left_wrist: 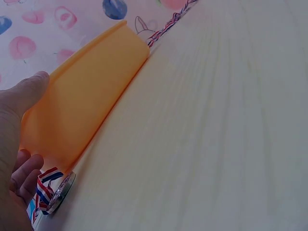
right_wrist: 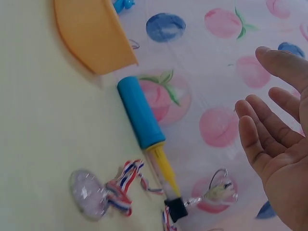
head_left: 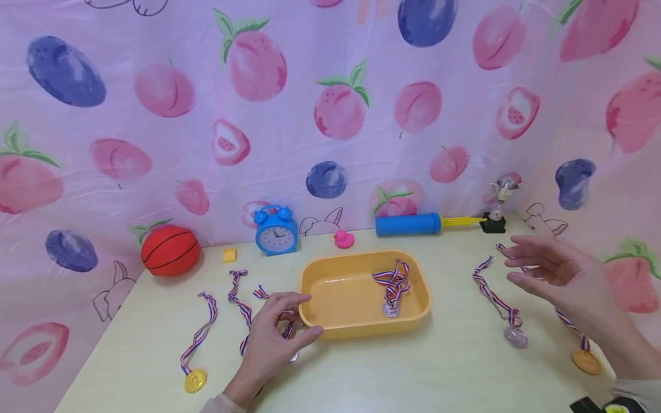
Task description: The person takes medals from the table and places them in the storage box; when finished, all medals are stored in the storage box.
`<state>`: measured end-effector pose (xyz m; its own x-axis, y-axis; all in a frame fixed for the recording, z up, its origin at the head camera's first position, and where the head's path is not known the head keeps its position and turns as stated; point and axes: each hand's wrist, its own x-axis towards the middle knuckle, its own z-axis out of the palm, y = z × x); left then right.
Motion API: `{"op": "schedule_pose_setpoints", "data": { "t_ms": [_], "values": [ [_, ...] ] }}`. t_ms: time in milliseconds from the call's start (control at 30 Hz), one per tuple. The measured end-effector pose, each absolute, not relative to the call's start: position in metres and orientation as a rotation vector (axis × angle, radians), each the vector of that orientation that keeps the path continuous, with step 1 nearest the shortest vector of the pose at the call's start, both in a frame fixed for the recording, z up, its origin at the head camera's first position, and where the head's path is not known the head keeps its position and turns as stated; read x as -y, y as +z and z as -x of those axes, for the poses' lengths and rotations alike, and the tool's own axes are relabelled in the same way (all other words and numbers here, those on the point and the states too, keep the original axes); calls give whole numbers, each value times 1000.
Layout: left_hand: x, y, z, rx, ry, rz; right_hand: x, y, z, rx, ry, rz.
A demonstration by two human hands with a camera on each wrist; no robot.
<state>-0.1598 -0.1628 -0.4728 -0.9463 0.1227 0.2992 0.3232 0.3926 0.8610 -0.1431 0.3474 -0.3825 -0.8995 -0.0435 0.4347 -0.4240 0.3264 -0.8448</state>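
At the left of the head view, a red basketball (head_left: pixel 170 251) stands on the desk (head_left: pixel 413 373) before the printed cloth (head_left: pixel 289 132), and below it lies a gold medal (head_left: pixel 195 380), its ribbon stretched upward. Next come a small yellow block (head_left: pixel 229 255) and a blue alarm clock (head_left: pixel 277 236). Below the clock, the left hand (head_left: pixel 268 332) grasps the near left corner of the orange tray (head_left: pixel 335 301) between thumb and bent fingers; a silver medal (left_wrist: pixel 61 193), partly hidden, lies just beside these fingers. The tray occupies the middle of the frame, with a pink duck (head_left: pixel 343 238) behind it. Inside, at its right part, a ribboned medal (head_left: pixel 391 309) is lying. Further right, a blue pump (head_left: pixel 408 224) points its yellow nozzle toward a small trophy (head_left: pixel 493 223). Below the trophy, a pale medal (head_left: pixel 516 337) rests on the desk. At the right edge, the right hand (head_left: pixel 573 281) is released, its fingers loosely bent in the air, and a copper-gold medal (head_left: pixel 587 362) lies below it.
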Motion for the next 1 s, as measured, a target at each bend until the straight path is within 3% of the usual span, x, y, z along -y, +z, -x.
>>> {"op": "schedule_pose_setpoints", "data": {
  "t_ms": [567, 1000],
  "values": [
    [163, -473, 160, 2476, -1593, 362, -373, -439, 120, 2370, 1564, -406],
    [164, -474, 160, 2452, -1598, 407, -384, -455, 120, 2611, 1315, -365]
  ]
}}
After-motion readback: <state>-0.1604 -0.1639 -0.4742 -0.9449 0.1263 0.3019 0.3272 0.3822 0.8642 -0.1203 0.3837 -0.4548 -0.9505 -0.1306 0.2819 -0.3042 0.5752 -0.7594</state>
